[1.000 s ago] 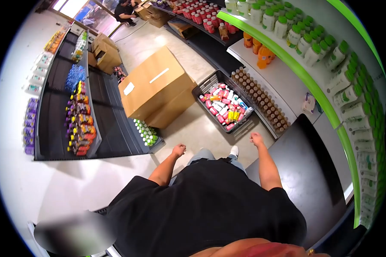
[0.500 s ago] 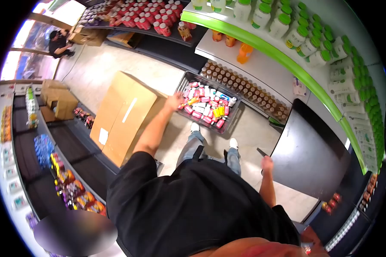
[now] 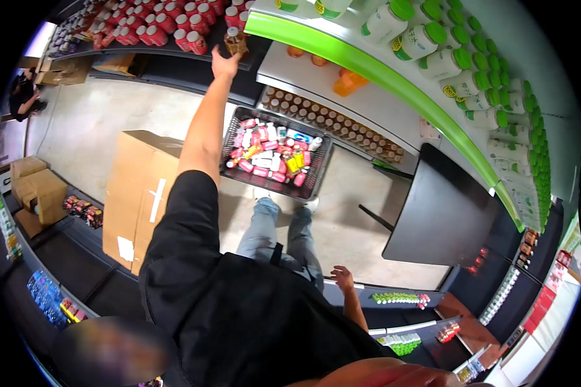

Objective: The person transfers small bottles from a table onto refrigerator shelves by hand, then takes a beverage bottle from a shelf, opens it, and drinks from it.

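Note:
My left hand is stretched out to the front edge of a dark shelf, fingers apart, right at a bottle of brown drink. Whether the fingertips touch this bottle I cannot tell. Red bottles with pale caps stand in rows beside it. My right hand hangs low at my side, fingers spread and holding nothing. On the floor before my feet sits a black plastic crate, filled with a jumble of red, white and yellow small bottles.
A large cardboard box stands to my left. To the right is a black panel with a leg. White bottles with green caps fill the upper right shelf, above brown bottles. Another person is far left.
My left hand has gone from the crate's edge up to the brown bottle on the shelf. My right hand has come away from the black panel. The view has turned.

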The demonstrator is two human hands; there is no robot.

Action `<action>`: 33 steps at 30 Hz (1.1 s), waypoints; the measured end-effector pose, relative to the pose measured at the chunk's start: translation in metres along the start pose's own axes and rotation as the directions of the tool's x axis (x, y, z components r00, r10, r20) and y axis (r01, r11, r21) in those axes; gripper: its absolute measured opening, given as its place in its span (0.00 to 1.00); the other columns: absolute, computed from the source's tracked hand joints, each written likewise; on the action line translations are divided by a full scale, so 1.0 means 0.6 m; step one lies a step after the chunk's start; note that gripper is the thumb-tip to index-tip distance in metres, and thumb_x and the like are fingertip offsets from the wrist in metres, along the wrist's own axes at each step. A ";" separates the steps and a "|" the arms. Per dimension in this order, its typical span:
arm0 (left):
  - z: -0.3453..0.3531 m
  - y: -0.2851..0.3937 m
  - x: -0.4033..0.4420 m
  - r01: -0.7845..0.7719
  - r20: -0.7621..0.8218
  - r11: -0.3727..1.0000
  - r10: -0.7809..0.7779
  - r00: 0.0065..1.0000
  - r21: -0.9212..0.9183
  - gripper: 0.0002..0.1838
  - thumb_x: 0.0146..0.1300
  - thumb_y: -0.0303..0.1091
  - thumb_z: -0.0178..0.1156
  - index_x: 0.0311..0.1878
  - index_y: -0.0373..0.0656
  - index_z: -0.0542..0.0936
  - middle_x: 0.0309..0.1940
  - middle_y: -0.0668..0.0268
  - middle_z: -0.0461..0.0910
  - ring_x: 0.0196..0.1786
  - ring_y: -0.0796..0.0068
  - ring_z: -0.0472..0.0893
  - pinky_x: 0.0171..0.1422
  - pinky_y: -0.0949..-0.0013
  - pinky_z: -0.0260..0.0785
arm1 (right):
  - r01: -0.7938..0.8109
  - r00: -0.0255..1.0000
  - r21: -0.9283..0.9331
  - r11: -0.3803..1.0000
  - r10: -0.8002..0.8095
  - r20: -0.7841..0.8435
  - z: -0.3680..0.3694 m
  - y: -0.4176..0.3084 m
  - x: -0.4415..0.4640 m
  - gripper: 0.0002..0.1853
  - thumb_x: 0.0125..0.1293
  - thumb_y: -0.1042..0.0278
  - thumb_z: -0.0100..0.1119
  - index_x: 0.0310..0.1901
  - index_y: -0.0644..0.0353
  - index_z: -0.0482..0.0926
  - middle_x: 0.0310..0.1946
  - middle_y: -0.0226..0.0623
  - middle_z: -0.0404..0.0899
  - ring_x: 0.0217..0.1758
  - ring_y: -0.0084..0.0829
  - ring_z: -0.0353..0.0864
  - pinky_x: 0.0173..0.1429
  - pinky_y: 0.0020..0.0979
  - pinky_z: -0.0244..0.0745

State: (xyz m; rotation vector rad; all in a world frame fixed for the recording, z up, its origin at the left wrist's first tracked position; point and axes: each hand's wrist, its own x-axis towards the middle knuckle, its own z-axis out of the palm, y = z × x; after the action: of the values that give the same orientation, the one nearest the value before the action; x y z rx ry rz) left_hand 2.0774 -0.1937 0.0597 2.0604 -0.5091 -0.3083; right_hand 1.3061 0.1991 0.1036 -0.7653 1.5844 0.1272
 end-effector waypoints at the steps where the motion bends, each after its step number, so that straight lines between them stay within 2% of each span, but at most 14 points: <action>1: 0.007 0.006 0.008 -0.012 0.002 1.000 0.012 1.000 0.019 0.51 0.40 0.49 0.74 0.68 0.43 0.61 0.61 0.49 0.71 0.63 0.53 0.72 0.65 0.61 0.64 | 0.009 1.000 0.022 1.000 -0.009 -0.024 -0.001 -0.005 -0.009 0.17 0.65 0.65 0.52 0.55 0.55 0.73 0.42 0.36 0.83 0.40 0.30 0.84 0.36 0.30 0.73; 4: 0.058 -0.029 0.077 -0.091 0.029 0.995 0.092 0.995 -0.031 0.50 0.36 0.49 0.76 0.65 0.45 0.65 0.56 0.54 0.77 0.59 0.55 0.76 0.63 0.61 0.68 | -0.100 0.974 0.046 0.994 0.107 -0.198 -0.003 -0.024 -0.028 0.16 0.63 0.66 0.54 0.51 0.60 0.76 0.36 0.38 0.84 0.34 0.30 0.85 0.29 0.27 0.72; 6: 0.041 0.015 0.076 0.026 0.184 0.994 -0.046 0.982 0.107 0.46 0.36 0.48 0.76 0.61 0.46 0.69 0.54 0.56 0.78 0.58 0.56 0.77 0.62 0.61 0.69 | -0.091 0.964 0.038 0.995 0.097 -0.246 -0.003 -0.020 -0.035 0.16 0.64 0.66 0.52 0.51 0.60 0.76 0.36 0.38 0.84 0.34 0.30 0.85 0.27 0.28 0.71; 10: 0.077 -0.021 0.079 -0.033 0.259 0.983 0.080 0.962 -0.183 0.40 0.38 0.46 0.76 0.57 0.45 0.70 0.48 0.58 0.81 0.52 0.59 0.80 0.57 0.63 0.70 | -0.069 0.972 -0.041 0.997 0.058 -0.228 0.009 -0.032 -0.040 0.16 0.65 0.63 0.51 0.53 0.56 0.75 0.39 0.36 0.84 0.38 0.29 0.85 0.31 0.29 0.73; 17: -0.071 0.078 -0.226 -0.228 0.130 0.919 0.281 0.951 -0.322 0.33 0.45 0.38 0.75 0.53 0.39 0.71 0.43 0.56 0.81 0.47 0.62 0.81 0.54 0.63 0.71 | 0.311 0.945 -0.133 0.941 -0.322 -0.065 0.029 -0.112 0.019 0.14 0.66 0.68 0.50 0.51 0.62 0.75 0.37 0.40 0.83 0.36 0.28 0.84 0.35 0.27 0.75; 20: -0.115 0.057 -0.382 0.104 0.291 0.875 0.044 0.956 -0.472 0.30 0.48 0.36 0.74 0.53 0.39 0.71 0.45 0.59 0.79 0.47 0.69 0.79 0.53 0.66 0.71 | 0.599 0.798 -0.038 0.800 -0.600 -0.048 0.021 -0.201 0.034 0.12 0.67 0.68 0.50 0.48 0.63 0.75 0.36 0.38 0.81 0.38 0.26 0.80 0.44 0.28 0.74; 22: -0.147 0.079 -0.487 0.157 0.372 0.800 0.088 0.924 -0.579 0.31 0.50 0.32 0.73 0.55 0.39 0.68 0.45 0.62 0.77 0.47 0.71 0.78 0.54 0.67 0.70 | 0.731 0.620 -0.348 0.588 -0.784 -0.022 0.011 -0.320 -0.002 0.10 0.68 0.67 0.54 0.45 0.63 0.78 0.33 0.33 0.82 0.37 0.24 0.79 0.44 0.27 0.74; 23: -0.171 0.094 -0.533 0.186 0.427 0.844 0.055 0.903 -0.503 0.31 0.51 0.31 0.72 0.56 0.39 0.67 0.45 0.63 0.76 0.48 0.72 0.77 0.55 0.68 0.70 | 0.777 0.615 -0.117 0.619 -0.786 -0.072 0.019 -0.390 -0.043 0.09 0.67 0.69 0.54 0.45 0.63 0.79 0.33 0.30 0.82 0.38 0.23 0.78 0.47 0.26 0.73; 24: -0.177 0.095 -0.579 0.276 0.459 0.781 0.015 0.888 -0.560 0.31 0.52 0.30 0.70 0.57 0.39 0.66 0.47 0.63 0.75 0.49 0.72 0.77 0.56 0.68 0.69 | 0.764 0.569 -0.316 0.562 -0.818 -0.078 0.014 -0.465 -0.094 0.09 0.66 0.70 0.56 0.45 0.63 0.78 0.36 0.30 0.81 0.43 0.22 0.77 0.52 0.26 0.71; 25: -0.187 0.098 -0.614 0.318 0.515 0.736 0.048 0.856 -0.597 0.30 0.54 0.30 0.69 0.57 0.39 0.66 0.47 0.63 0.75 0.49 0.72 0.76 0.57 0.68 0.69 | 0.806 0.588 -0.002 0.592 -0.800 -0.117 0.010 -0.508 -0.111 0.09 0.65 0.71 0.58 0.45 0.63 0.78 0.40 0.32 0.80 0.47 0.23 0.76 0.54 0.26 0.70; 26: -0.200 0.099 -0.641 0.365 0.565 0.690 0.078 0.821 -0.625 0.29 0.55 0.30 0.68 0.58 0.39 0.66 0.47 0.63 0.75 0.50 0.72 0.76 0.57 0.68 0.69 | 0.888 0.429 -0.132 0.441 -0.897 -0.105 0.006 -0.582 -0.177 0.08 0.64 0.72 0.59 0.44 0.64 0.78 0.43 0.32 0.79 0.48 0.23 0.75 0.55 0.25 0.69; 29: -0.252 0.159 -0.697 0.372 0.603 0.660 0.156 0.783 -0.653 0.28 0.57 0.33 0.66 0.58 0.40 0.67 0.48 0.64 0.75 0.51 0.72 0.75 0.58 0.66 0.68 | 0.978 0.206 0.030 0.204 -0.962 -0.181 -0.006 -0.714 -0.389 0.06 0.63 0.76 0.59 0.42 0.64 0.77 0.36 0.34 0.77 0.41 0.23 0.77 0.45 0.24 0.72; 31: -0.270 0.201 -0.712 0.331 0.571 0.597 0.268 0.776 -0.731 0.29 0.56 0.39 0.66 0.58 0.39 0.67 0.47 0.63 0.76 0.50 0.70 0.77 0.57 0.64 0.70 | 0.979 -0.163 0.093 -0.181 -0.972 -0.172 -0.044 -0.742 -0.488 0.11 0.61 0.78 0.54 0.46 0.65 0.75 0.33 0.37 0.77 0.35 0.23 0.75 0.38 0.23 0.70; 33: -0.295 0.253 -0.719 0.337 0.581 0.564 0.335 0.742 -0.754 0.31 0.56 0.45 0.65 0.58 0.39 0.67 0.46 0.60 0.77 0.49 0.66 0.78 0.55 0.61 0.72 | 0.820 -0.556 0.083 -0.566 -0.823 -0.117 -0.071 -0.759 -0.592 0.14 0.64 0.66 0.53 0.49 0.63 0.74 0.29 0.39 0.75 0.30 0.33 0.72 0.38 0.38 0.69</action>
State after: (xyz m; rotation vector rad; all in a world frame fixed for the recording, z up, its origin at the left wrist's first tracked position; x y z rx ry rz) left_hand 1.7351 0.0744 0.2865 0.9186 -0.6242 -1.1180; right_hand 1.5028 -0.0329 0.5967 -1.8470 0.0655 -1.4863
